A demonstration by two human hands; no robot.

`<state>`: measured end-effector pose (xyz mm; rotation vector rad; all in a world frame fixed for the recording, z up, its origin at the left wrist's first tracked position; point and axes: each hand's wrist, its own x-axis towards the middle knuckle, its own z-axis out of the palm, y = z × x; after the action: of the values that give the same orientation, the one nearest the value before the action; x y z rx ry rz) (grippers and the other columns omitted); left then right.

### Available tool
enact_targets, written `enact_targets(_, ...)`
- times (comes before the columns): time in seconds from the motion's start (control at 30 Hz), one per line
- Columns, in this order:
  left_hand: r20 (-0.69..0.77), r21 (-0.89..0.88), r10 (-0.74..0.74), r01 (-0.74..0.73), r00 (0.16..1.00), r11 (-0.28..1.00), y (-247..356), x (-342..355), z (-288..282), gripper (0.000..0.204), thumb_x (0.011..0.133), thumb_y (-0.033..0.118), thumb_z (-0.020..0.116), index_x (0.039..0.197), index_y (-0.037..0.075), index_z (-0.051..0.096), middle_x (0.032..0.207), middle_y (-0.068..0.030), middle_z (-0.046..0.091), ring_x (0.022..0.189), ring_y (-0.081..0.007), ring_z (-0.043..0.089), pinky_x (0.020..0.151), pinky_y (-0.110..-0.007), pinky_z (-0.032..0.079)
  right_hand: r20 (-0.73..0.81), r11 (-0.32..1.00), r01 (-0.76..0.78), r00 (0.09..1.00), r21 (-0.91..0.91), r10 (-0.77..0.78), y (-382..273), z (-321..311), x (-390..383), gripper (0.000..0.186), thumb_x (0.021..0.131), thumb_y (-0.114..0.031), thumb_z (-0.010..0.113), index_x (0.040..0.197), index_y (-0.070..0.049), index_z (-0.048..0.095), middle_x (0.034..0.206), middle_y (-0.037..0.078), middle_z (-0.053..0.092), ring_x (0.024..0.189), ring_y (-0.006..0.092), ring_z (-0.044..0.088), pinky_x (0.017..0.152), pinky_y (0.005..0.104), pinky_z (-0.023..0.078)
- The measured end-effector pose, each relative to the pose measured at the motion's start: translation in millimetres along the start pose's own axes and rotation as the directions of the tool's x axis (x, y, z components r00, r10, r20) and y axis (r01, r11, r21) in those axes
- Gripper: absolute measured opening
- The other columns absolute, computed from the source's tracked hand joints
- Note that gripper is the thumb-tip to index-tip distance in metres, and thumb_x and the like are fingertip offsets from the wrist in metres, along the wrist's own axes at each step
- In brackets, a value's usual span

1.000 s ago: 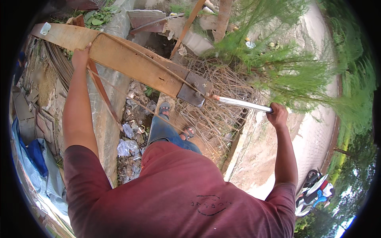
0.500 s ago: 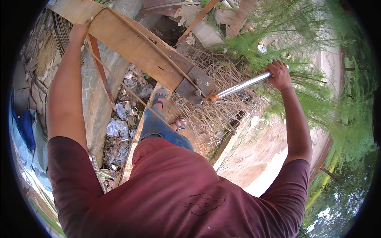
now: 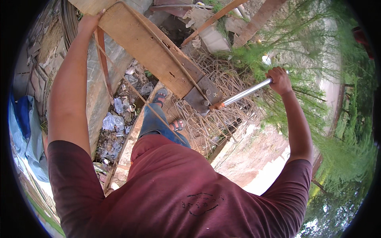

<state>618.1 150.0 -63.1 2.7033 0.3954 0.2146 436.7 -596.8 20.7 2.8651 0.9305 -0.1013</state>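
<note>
My left hand [image 3: 89,23] is closed on a thin rusty rod [image 3: 160,41] at the upper left, beside a long wooden plank [image 3: 151,59]. The rod runs along the plank to a dark metal plate [image 3: 194,99] with round pins at its lower end. My right hand [image 3: 278,79] grips the end of a shiny steel bar [image 3: 248,91], whose orange-brown head [image 3: 216,106] sits at the plate beside the pins. The exact contact there is too small to make out.
Tangled bent rods [image 3: 230,119] lie below the plate near my sandalled feet. A rubble-filled gap [image 3: 113,121] runs beside a concrete wall [image 3: 93,111] on the left, with blue tarpaulin [image 3: 27,131] beyond. Feathery branches [image 3: 309,51] hang at the right, over a pale paved strip.
My right hand has swung upward with the steel bar, which now slants up to the right. My left hand and the plank sit higher in the picture.
</note>
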Motion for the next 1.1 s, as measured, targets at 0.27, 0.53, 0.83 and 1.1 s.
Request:
enact_targets(0.27,-0.029,-0.003,0.054,-0.054,0.998,0.999,-12.1,12.4,12.6,0.087,0.073,0.076,0.053,0.102,-0.004,0.067,0.098,-0.0257,0.066,0.098,-0.0382,0.063,0.084,-0.043,0.048,-0.099,0.992,-0.123,0.988,-0.016,0.12,-20.4,27.1,-60.0,0.01,0.073,-0.007,0.064,0.074,-0.01,0.054,0.074,0.008,0.055,0.08,0.029,0.056,0.072,0.0405,0.042)
enact_targets(0.53,0.005,0.086,0.069,-0.069,0.998,0.994,-8.2,19.3,3.2,0.089,0.074,0.078,0.05,0.103,-0.005,0.066,0.102,-0.0259,0.065,0.102,-0.0395,0.061,0.086,-0.043,0.046,0.082,0.924,-0.375,0.921,-0.067,0.38,-44.9,5.7,-59.8,0.013,0.069,-0.008,0.061,0.079,-0.013,0.066,0.08,0.009,0.064,0.084,0.0297,0.061,0.075,0.0433,0.046)
enact_targets(0.83,0.032,0.033,-0.004,0.003,0.999,0.999,23.0,1.3,-9.2,0.081,0.077,0.067,0.06,0.108,-0.008,0.062,0.108,-0.0273,0.063,0.105,-0.0381,0.06,0.088,-0.042,0.046,-0.045,0.709,-0.703,0.708,0.049,0.705,-121.8,21.5,-133.5,0.005,0.069,-0.008,0.061,0.072,-0.01,0.057,0.074,0.011,0.061,0.081,0.0322,0.059,0.076,0.0432,0.042)
enact_targets(1.1,0.071,-0.124,-0.035,0.044,0.997,0.991,25.5,-10.3,-5.3,0.087,0.077,0.065,0.061,0.114,-0.013,0.054,0.115,-0.0299,0.058,0.108,-0.0411,0.057,0.091,-0.044,0.044,0.071,0.166,-0.986,0.166,0.003,0.984,-346.2,1.5,-184.4,0.006,0.073,-0.008,0.059,0.068,-0.006,0.057,0.069,0.016,0.062,0.072,0.0363,0.061,0.068,0.0463,0.045)
